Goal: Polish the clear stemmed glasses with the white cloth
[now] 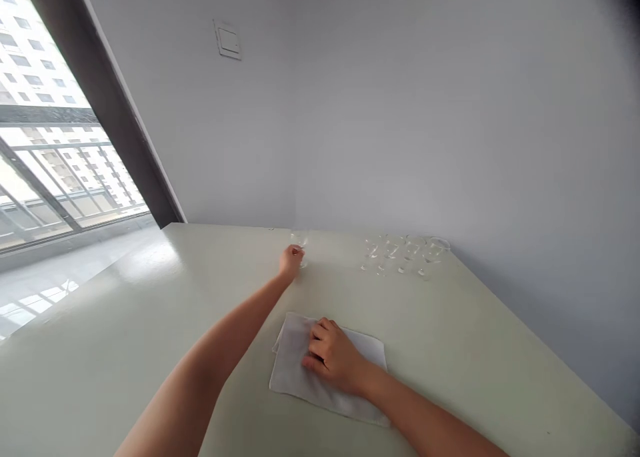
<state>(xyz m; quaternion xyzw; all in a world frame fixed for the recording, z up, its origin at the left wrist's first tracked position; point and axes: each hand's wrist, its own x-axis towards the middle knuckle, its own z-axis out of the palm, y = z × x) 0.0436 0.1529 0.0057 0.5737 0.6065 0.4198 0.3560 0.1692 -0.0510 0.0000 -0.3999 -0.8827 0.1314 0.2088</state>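
Stemmed glass (299, 238): one, clear; in my left grip, toward the far edge of the desk (475, 350), before the wall (400, 110).
Long axis of glass: upright, bowl above my fingers, foot below; whether the foot touches the desk, I cannot tell.
Left grip (291, 262): closed on the glass from its left and near side, arm stretched well forward; the exact hold on stem or bowl is too small to tell.
Right grip (333, 354): half open, fingers loosely curled, thumb apart; laid on the cloth, with no gathered fold that I can see.
Cloth (295, 370): one, pale, spread flat on the desk, near me.
Glass to cloth: well apart; the glass lies beyond the cloth, straight out from its left part.
Nearer hand: left, at the glass; my right is well short of it.
Clear glasses (413, 249): several, upright, closely grouped, right of the held one and apart from it; count uncertain.
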